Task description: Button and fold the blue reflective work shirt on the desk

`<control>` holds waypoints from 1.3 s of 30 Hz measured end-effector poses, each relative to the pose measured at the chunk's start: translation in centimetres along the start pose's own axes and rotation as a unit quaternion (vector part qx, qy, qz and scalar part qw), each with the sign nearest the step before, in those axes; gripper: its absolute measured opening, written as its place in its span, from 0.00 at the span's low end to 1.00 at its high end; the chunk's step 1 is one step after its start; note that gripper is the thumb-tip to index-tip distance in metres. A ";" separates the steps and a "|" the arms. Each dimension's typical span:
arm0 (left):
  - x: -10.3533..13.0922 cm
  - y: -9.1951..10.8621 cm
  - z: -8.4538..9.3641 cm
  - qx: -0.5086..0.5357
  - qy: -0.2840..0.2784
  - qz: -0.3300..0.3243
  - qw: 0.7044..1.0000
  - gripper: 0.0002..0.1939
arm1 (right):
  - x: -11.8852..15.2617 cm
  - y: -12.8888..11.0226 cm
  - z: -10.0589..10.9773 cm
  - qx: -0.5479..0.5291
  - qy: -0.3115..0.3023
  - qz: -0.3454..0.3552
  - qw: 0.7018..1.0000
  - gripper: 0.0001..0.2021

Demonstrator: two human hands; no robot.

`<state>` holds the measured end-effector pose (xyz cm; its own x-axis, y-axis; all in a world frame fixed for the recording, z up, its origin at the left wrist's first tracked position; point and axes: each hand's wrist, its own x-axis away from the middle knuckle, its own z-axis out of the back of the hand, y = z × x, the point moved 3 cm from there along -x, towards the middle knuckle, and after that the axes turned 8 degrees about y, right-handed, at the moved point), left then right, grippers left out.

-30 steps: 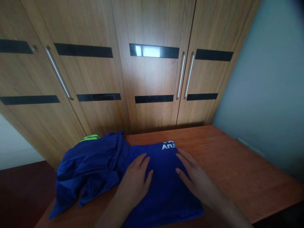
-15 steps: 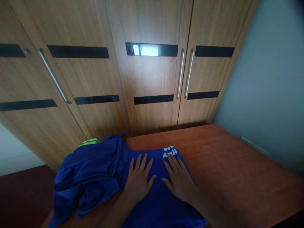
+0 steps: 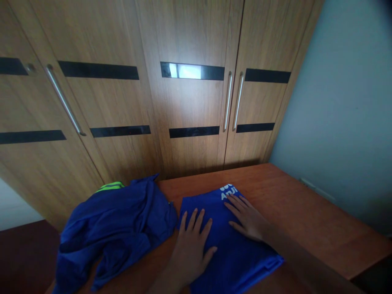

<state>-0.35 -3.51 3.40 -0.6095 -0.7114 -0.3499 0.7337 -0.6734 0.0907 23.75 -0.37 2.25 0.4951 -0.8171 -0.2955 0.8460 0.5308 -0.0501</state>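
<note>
A folded blue garment [image 3: 226, 241] with white "AnJi" lettering near its far right corner lies flat on the reddish-brown table. My left hand [image 3: 192, 247] rests on its left part, palm down with the fingers spread. On its right side, just below the lettering, lies my right hand [image 3: 246, 216], also flat with fingers apart. To the left is a crumpled blue garment [image 3: 119, 228] with a bright green striped part at its far edge; neither hand is on it.
The wooden table [image 3: 294, 216] extends to the right. Behind it stands a wooden wardrobe [image 3: 190, 102] with black strips and metal handles. A pale wall [image 3: 333, 106] rises at the right, and the dark floor [image 3: 27, 257] shows at the lower left.
The folded garment has shifted right and turned slightly, its left edge now apart from much of the crumpled one. My right hand has moved right; my left hand sits lower on the cloth.
</note>
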 end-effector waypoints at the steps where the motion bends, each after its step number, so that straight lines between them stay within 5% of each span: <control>1: 0.1 0.4 -0.2 0.009 -0.002 -0.007 1.000 0.33 | 0.3 0.3 0.3 0.005 0.000 0.001 1.000 0.29; 7: 0.4 0.9 -1.1 0.016 0.007 -0.004 1.000 0.35 | 2.3 -3.7 0.2 0.042 0.041 -0.135 0.989 0.27; 11: 0.6 0.6 -1.3 0.014 0.016 -0.008 1.000 0.34 | 4.1 -7.2 -0.8 0.017 0.055 -0.146 0.988 0.30; 19: 1.0 0.6 -0.8 0.015 0.012 -0.019 1.000 0.33 | 5.2 -7.2 -1.5 0.029 0.053 -0.139 0.988 0.30; 24: 1.0 -0.1 -0.5 0.004 0.037 0.006 0.999 0.33 | 3.9 -3.1 -1.5 0.044 0.056 -0.150 0.986 0.31; 35: 1.1 -0.6 -2.2 0.069 0.020 0.064 0.995 0.28 | 2.1 13.7 -1.3 0.119 -0.034 -0.242 0.962 0.29; 39: 1.3 -0.6 -2.5 0.081 0.010 0.069 0.994 0.26 | 1.2 15.3 -1.1 0.138 -0.031 -0.315 0.938 0.28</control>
<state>-0.80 -3.56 0.59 -0.4992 -0.7963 -0.3416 0.7515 -0.5941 0.2868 37.07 7.03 0.08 -0.1182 -0.9649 -0.2344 0.9894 -0.1346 0.0549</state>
